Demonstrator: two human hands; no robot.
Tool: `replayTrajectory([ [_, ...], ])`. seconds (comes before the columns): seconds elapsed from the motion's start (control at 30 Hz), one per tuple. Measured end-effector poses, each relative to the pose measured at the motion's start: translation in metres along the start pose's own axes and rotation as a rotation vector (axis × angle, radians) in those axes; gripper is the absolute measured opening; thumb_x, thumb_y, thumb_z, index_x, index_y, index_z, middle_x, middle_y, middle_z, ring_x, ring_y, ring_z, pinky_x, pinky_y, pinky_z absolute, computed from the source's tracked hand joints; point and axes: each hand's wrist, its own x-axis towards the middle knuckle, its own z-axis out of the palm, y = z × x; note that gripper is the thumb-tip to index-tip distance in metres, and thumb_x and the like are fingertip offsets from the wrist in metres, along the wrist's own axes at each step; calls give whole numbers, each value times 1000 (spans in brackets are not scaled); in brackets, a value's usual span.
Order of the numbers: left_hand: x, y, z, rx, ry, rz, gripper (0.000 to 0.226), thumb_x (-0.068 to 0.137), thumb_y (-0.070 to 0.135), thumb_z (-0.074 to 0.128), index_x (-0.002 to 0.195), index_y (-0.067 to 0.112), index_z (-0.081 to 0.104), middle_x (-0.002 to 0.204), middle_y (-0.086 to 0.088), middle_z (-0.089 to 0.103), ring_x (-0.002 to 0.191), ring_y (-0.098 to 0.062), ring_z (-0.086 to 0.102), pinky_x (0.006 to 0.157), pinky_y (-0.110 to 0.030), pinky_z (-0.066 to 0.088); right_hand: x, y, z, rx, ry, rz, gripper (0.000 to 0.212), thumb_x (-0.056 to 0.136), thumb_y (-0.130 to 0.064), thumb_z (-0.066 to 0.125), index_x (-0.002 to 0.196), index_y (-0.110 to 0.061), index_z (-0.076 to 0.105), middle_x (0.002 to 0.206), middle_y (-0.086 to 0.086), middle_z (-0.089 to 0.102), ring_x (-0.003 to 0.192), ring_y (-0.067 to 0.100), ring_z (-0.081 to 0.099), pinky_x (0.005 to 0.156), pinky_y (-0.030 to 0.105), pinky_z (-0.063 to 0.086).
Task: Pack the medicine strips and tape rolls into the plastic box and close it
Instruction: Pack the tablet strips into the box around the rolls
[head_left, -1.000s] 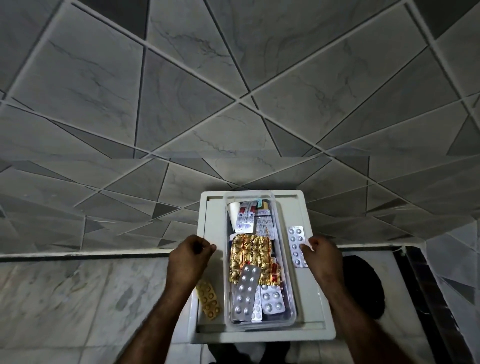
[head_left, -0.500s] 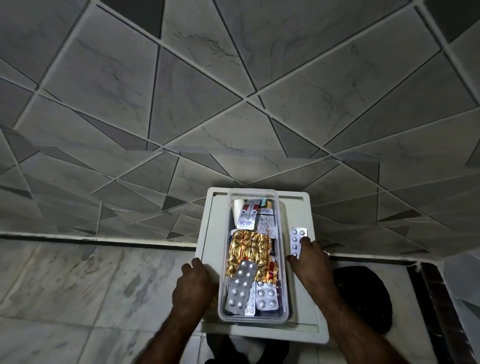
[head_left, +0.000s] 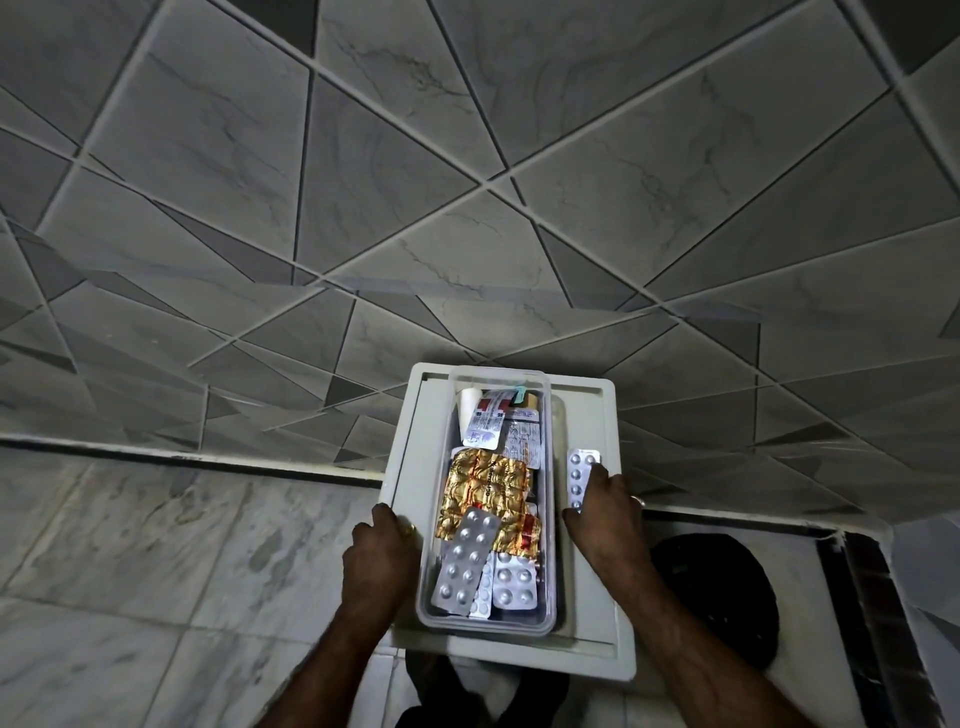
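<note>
Your right hand (head_left: 605, 512) rests fingers-down on the loose silver strip (head_left: 582, 477), grip not yet closed. The strip's long axis parallels the plastic box (head_left: 556, 525), immediately to that grip's left. Your left hand (head_left: 379, 556) lies flat, empty, beyond the box.

Clear plastic box (head_left: 555, 525), shiny foil strips (head_left: 465, 561)

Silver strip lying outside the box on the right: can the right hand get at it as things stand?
Probably yes. The right hand already has its fingers on the silver strip, which lies flat on the white tray beside the plastic box; nothing lies over it.
</note>
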Motion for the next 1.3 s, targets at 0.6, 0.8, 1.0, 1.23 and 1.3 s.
replayTrajectory([
  [0.6,14,-6,-44,-181,20,-74,30,88,17,60,117,11,66,111,-15,72,99,-32,68,80,-27,49,4,-9,3,66,-26,203,51,78,-21,67,120,-2,46,123,21,51,111,42,55,89,43,50],
  [0.8,33,3,-64,-494,49,-22,37,68,26,64,104,17,70,96,-8,76,84,-26,73,82,-48,60,16,-1,-9,347,-18,269,25,74,-14,66,96,-7,56,87,12,69,75,28,67,68,34,55],
  [1.0,39,46,-92,-729,65,109,26,83,9,69,109,12,70,96,-11,73,83,-25,73,66,-30,62,3,-9,-42,602,213,158,16,81,-13,68,94,-17,59,79,-2,67,71,22,66,67,36,54],
  [1.23,63,87,-95,-664,-65,215,34,87,10,69,121,9,65,105,-9,73,84,-18,72,74,-32,61,-4,-58,-54,537,262,-115,20,83,-15,69,100,-19,58,78,-11,58,66,5,56,54,17,38],
  [1.3,69,96,-95,-611,-87,258,36,87,13,70,122,8,65,107,-11,74,83,-20,73,78,-37,62,-1,-68,-56,477,288,-175,24,83,-17,70,103,-17,57,84,-8,56,70,8,54,57,16,36],
])
